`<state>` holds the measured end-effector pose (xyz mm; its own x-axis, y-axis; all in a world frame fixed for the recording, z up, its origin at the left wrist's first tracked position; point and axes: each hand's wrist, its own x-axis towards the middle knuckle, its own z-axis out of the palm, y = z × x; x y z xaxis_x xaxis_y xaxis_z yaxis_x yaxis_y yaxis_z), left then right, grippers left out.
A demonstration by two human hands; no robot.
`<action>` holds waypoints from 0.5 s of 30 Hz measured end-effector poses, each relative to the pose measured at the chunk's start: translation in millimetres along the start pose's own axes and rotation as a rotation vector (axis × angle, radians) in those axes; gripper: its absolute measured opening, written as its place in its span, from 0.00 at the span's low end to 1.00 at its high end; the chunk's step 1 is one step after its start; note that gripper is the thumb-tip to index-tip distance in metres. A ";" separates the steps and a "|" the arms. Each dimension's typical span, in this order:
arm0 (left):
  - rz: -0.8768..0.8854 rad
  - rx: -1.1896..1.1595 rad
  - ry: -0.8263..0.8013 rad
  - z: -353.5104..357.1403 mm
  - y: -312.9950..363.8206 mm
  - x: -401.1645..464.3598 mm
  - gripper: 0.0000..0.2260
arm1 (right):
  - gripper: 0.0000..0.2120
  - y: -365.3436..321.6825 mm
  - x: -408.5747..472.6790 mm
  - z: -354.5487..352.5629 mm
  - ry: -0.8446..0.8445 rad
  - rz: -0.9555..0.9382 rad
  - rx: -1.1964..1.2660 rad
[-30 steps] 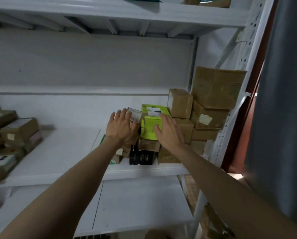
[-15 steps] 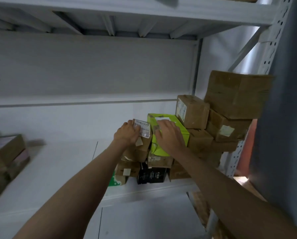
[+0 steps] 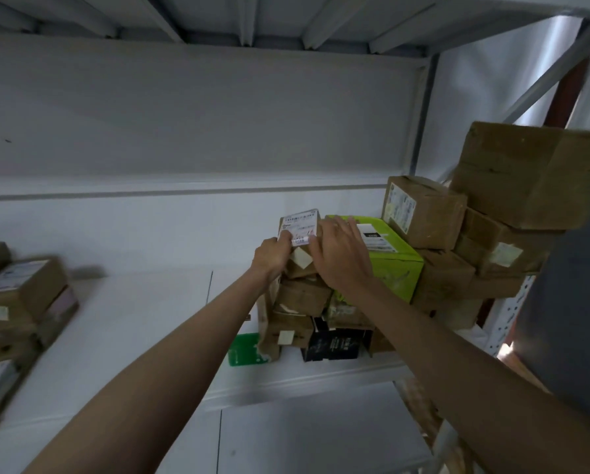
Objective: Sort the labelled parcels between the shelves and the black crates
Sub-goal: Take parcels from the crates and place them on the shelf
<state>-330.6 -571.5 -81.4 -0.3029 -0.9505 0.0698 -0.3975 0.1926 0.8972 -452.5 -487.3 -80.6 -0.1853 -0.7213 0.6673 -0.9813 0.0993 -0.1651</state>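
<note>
Hands meet on one small brown parcel (image 3: 300, 254) at the top of a stack on the white shelf (image 3: 143, 313). The left hand (image 3: 272, 254) has its grip closed on the parcel's left edge, fingers curled round the side and the thumb lying on the lower corner of the white label (image 3: 299, 227). The right hand (image 3: 341, 256) grips the parcel's right side, its thumb pressing the label's lower right corner while the fingers reach over the top between this parcel and the lime-green box (image 3: 394, 268) just beside it.

The label on the held parcel carries lines of small print and some handwritten marks; the writing is too blurred to read. A second, cream-coloured sticker (image 3: 302, 258) sits below it on the parcel's front. The lime-green box has a white label with a black band on its top; that text cannot be read either. A brown box (image 3: 423, 213) to the right, resting on the stack, shows a printed label on its left face, also illegible.

Under the held parcel lie more brown boxes, a black box (image 3: 334, 345) with faint white characters, and a green flat item (image 3: 244, 348) at the shelf's front edge. A large brown carton (image 3: 526, 176) tops the pile at the far right. Other labelled brown parcels (image 3: 16, 295) are stacked at the shelf's left end, well apart.
</note>
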 end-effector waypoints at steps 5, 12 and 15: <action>0.055 -0.233 0.073 -24.2 0.2 -13.6 0.25 | 0.16 -38.8 10.8 8.1 0.110 0.117 0.482; 0.054 -0.224 0.184 -84.4 -24.1 -38.1 0.23 | 0.21 -92.2 25.6 45.0 -0.078 0.291 0.732; -0.010 -0.155 0.225 -116.8 -45.0 -45.8 0.26 | 0.23 -127.7 21.1 66.7 -0.180 0.335 0.825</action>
<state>-197.6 -565.1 -74.0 -0.0925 -0.9858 0.1401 -0.2573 0.1596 0.9530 -327.6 -561.0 -93.9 -0.3753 -0.8462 0.3783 -0.5147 -0.1492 -0.8443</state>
